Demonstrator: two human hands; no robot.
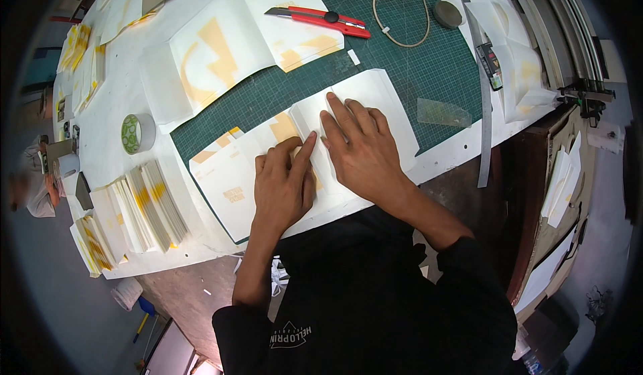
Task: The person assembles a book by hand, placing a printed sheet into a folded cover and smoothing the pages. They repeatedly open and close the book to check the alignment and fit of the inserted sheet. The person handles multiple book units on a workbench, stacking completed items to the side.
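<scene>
A white printed sheet with pale orange patterns (221, 204) lies creased on the green cutting mat, its upright folds running between my hands. My right hand (362, 150) rests flat on its right part, fingers stretched out and pointing away from me. To its left, my left hand (287, 179) touches the sheet beside the crease, index finger extended and the other fingers bent. Neither hand is wrapped round anything. Palms and fingers cover part of the folds. Beyond them, a red utility knife (328, 18) lies across a second creased sheet (221, 46) with the same print.
The green cutting mat (435, 73) carries a clear strip (443, 112) and a small white scrap (353, 56). A metal ruler (485, 140) overhangs the table's right edge. At left stand a tape roll (132, 134) and stacks of folded paper (149, 207). A cable (402, 44) loops at the back.
</scene>
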